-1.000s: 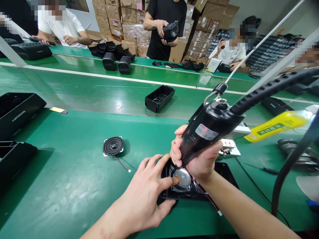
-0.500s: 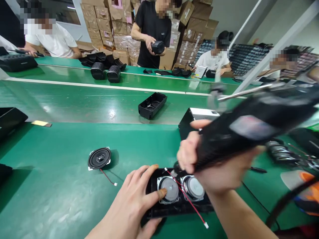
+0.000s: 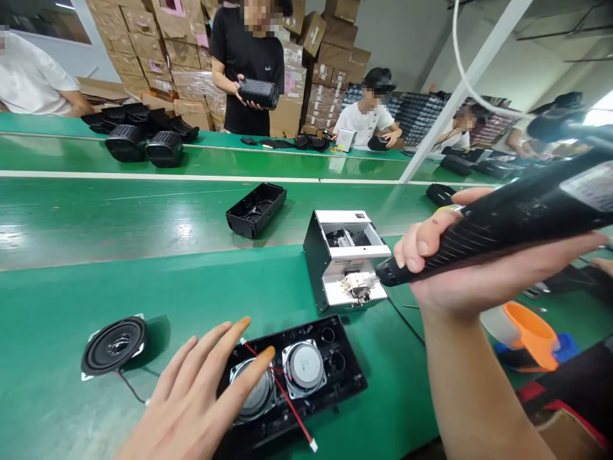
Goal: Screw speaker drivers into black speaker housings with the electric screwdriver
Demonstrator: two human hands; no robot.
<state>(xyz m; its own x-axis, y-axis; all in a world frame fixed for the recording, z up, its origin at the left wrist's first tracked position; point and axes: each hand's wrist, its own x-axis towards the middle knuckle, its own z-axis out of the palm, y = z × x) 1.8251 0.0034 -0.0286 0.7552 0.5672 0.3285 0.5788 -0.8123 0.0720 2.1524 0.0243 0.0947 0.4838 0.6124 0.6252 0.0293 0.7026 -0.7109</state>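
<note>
My right hand (image 3: 460, 268) is wrapped round a black electric screwdriver (image 3: 517, 214). Its tip meets the front of a black and white screw feeder (image 3: 352, 262) in the view, where loose metal parts show. On the green bench lies a black speaker housing (image 3: 345, 364) with two round speaker drivers (image 3: 305, 365) set in it. Red wires (image 3: 292, 402) with white connectors cross the drivers. My left hand (image 3: 201, 390), fingers spread, is over the housing's left end; whether it touches is unclear. Further left rests a loose speaker driver (image 3: 117, 345), cone up.
An open black housing (image 3: 256, 209) sits on the green surface beyond. Orange and blue tape rolls (image 3: 531, 332) lie at right. Two black speakers (image 3: 165, 148) stand across the line, where a person in black (image 3: 246, 57) holds another. A slanted white post (image 3: 464, 89) rises at right.
My right hand has carried the screwdriver from above the housing up and right to the screw feeder. My left hand has loosened from the housing, its fingers now spread. The view has turned right.
</note>
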